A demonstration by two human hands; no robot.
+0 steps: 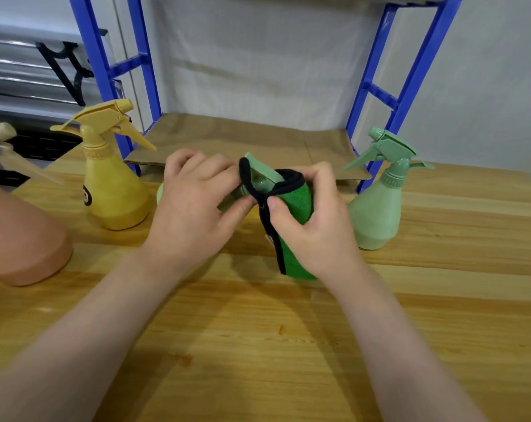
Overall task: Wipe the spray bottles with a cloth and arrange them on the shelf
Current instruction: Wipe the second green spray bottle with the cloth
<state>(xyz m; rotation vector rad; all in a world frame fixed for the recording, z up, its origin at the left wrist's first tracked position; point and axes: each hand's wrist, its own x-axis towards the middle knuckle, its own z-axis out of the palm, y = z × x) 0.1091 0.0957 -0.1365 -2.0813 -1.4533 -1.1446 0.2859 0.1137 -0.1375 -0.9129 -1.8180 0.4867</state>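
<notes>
Both hands [194, 205] [313, 220] around cloth-wrapped bottle [258, 181], upright bottles [111, 190] [377, 208] flanking.

Single wide-angle view, worn on the head, facing forward and down. Close above the tabletop [288, 345], forearms entering from the bottom edge, both hands near frame centre. Looking straight at the shelf [410, 71] beyond the far tabletop edge, wall behind. Straight lines bowed toward the frame edges.
</notes>
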